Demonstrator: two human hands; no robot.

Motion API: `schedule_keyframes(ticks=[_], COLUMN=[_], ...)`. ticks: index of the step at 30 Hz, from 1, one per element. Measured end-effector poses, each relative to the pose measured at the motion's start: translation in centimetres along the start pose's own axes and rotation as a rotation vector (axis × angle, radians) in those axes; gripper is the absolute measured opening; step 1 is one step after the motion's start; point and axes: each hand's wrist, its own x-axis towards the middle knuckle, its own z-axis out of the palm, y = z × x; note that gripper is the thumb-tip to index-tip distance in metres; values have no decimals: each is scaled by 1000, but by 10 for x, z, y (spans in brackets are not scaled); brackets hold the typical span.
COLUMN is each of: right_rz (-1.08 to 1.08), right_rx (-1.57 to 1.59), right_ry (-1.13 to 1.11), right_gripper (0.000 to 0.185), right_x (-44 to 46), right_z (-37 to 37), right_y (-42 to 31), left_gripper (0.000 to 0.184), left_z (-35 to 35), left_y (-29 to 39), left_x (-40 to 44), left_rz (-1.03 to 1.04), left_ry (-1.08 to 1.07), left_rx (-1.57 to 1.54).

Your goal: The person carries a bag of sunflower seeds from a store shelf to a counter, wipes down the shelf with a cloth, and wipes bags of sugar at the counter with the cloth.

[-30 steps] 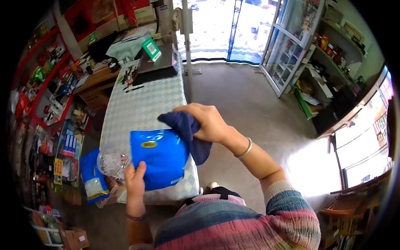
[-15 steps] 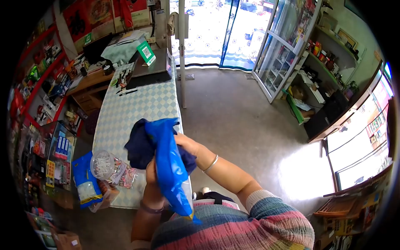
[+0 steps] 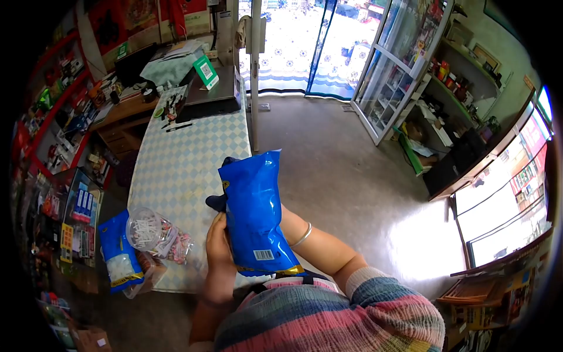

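Observation:
A shiny blue plastic bag (image 3: 255, 205) with a barcode label near its lower end hangs in front of my body, over the table's front right edge. My left hand (image 3: 220, 246) is closed on the bag's lower left side. Behind the bag is my right hand, its fingers hidden; only the wrist and the forearm with a silver bangle show. Pieces of dark blue cloth (image 3: 216, 203) stick out past the bag's left edge.
On the checked table (image 3: 182, 158) at front left are another blue bag (image 3: 119, 252), a round clear tub of white sticks (image 3: 143, 230) and a bag of wrapped pieces (image 3: 176, 244). A flat dark machine (image 3: 214, 100) bears a green QR-code sign (image 3: 206, 73). Glass doors (image 3: 387, 76) stand beyond.
The blue bag has turned from edge-on to its broad face, showing the barcode. Most of the dark cloth has gone out of sight behind it, along with my right hand.

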Motion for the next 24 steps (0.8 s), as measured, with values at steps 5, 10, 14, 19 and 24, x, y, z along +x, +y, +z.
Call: schedule_keyframes(ticks=[5, 10, 14, 19, 24], right_rz=[-783, -910, -825, -438, -579], right_rx=[-1220, -1386, -1583, -1402, -1562], right_ry=[70, 7, -41, 170, 229], right_gripper=[33, 51, 54, 45, 46], right_x=[1, -14, 1, 27, 28], right_z=[34, 110, 119, 85, 59], right_y=[-40, -60, -82, -97, -85], left_gripper=[48, 68, 88, 110, 88], left_z=[15, -4, -31, -42, -21], left_y=[2, -18, -16, -10, -3], left_x=[-16, -3, 2, -4, -16], left_rz=[394, 172, -43, 127, 100], left_ry=[86, -247, -196, -473, -272], left_rx=[532, -141, -409, -239, -138])
